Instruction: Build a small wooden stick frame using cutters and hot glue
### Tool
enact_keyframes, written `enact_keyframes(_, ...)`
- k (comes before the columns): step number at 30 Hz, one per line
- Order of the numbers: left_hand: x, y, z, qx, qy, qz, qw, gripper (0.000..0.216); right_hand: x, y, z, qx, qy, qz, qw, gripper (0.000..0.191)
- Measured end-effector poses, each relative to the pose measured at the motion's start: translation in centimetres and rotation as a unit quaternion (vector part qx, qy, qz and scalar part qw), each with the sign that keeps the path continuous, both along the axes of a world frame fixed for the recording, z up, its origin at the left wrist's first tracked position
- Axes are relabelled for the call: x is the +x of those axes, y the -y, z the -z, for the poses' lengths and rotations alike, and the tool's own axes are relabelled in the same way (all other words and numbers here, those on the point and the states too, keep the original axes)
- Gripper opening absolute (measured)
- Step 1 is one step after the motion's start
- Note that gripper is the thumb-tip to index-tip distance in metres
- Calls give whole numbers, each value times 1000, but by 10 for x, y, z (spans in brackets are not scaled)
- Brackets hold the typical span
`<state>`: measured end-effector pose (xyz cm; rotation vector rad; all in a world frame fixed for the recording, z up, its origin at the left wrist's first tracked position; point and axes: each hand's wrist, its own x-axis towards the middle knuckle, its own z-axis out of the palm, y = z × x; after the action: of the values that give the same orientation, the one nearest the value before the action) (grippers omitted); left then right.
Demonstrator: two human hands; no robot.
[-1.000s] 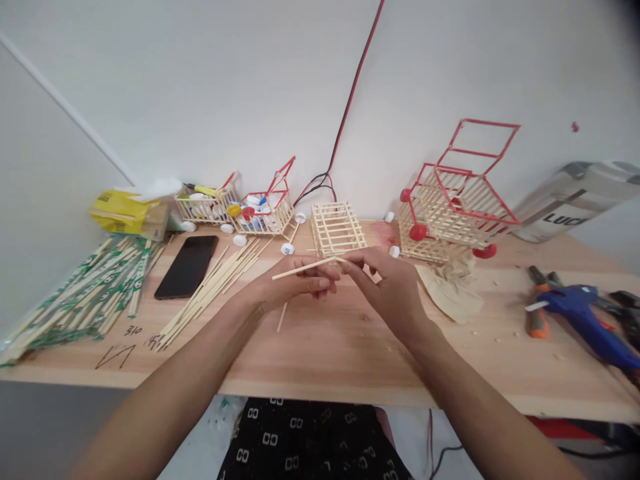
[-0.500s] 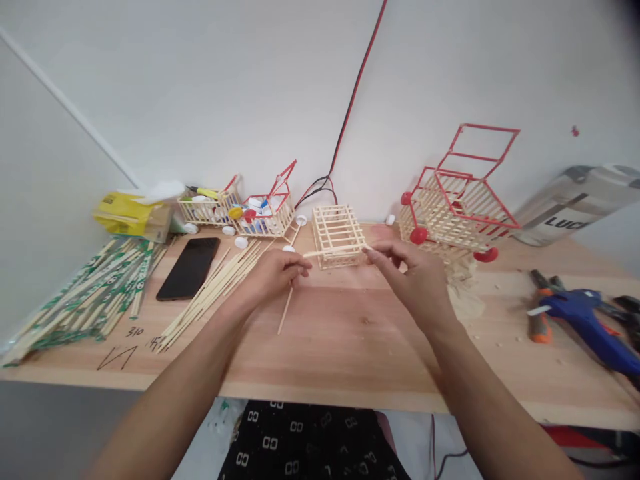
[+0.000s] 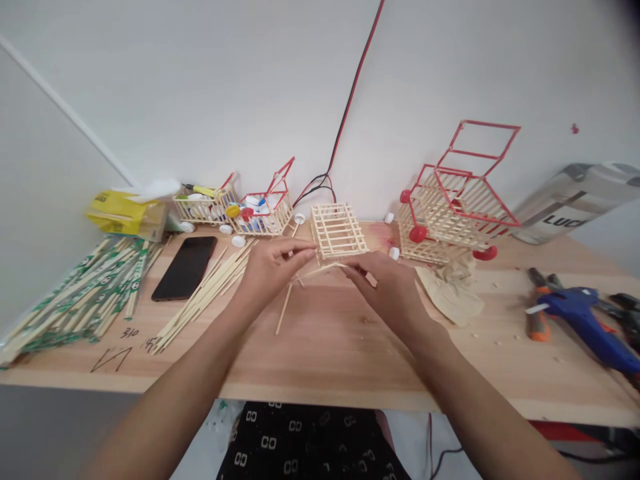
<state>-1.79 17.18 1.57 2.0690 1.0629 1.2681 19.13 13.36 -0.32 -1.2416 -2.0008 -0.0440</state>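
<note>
A small basket of pale bamboo sticks (image 3: 340, 227) sits at the middle of the wooden table, its slatted face up. At its near left corner, the thumb and fingertips of my left hand (image 3: 275, 267) are closed together. My right hand (image 3: 383, 283) pinches one end of a thin bamboo stick (image 3: 323, 270) just in front of the basket. The stick slants toward my left hand; whether it touches those fingers is unclear. Another thin stick (image 3: 284, 310) lies on the table below my left hand. A white bottle cap (image 3: 395, 253) rests right of the basket.
Loose sticks (image 3: 205, 293), a phone (image 3: 185, 269) and wrapped chopsticks (image 3: 80, 293) lie left. Two small stick carts (image 3: 267, 217) holding caps stand behind. At right are a red-trimmed cart (image 3: 450, 200), crumpled paper (image 3: 453, 293) and a blue glue gun (image 3: 590, 320).
The stick, earlier level between both hands, now slants from my right hand, lower in front of the basket. My right hand has moved left and nearer; my left fingers have come to the basket's corner.
</note>
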Motion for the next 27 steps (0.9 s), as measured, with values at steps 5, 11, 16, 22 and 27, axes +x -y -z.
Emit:
enact_keyframes(5, 11, 9, 10, 189, -118, 15, 975, 17, -6, 1, 5, -3, 0, -8, 1000, 13)
enact_keyframes(11, 14, 12, 16, 234, -195, -25, 952, 13, -12, 2, 6, -10, -3, -9, 1000, 11)
enact_keyframes(16, 14, 16, 15, 244, -209, -38, 946, 12, -14, 2, 8, -7, -2, -13, 1000, 10)
enact_keyframes(22, 16, 17, 16, 234, -207, -33, 949, 10, -14, 1, 12, -1, 2, -16, 1000, 11)
enact_keyframes(27, 14, 16, 16, 177, -181, -17, 967, 12, -13, 1, 12, -2, 3, -11, 1000, 10)
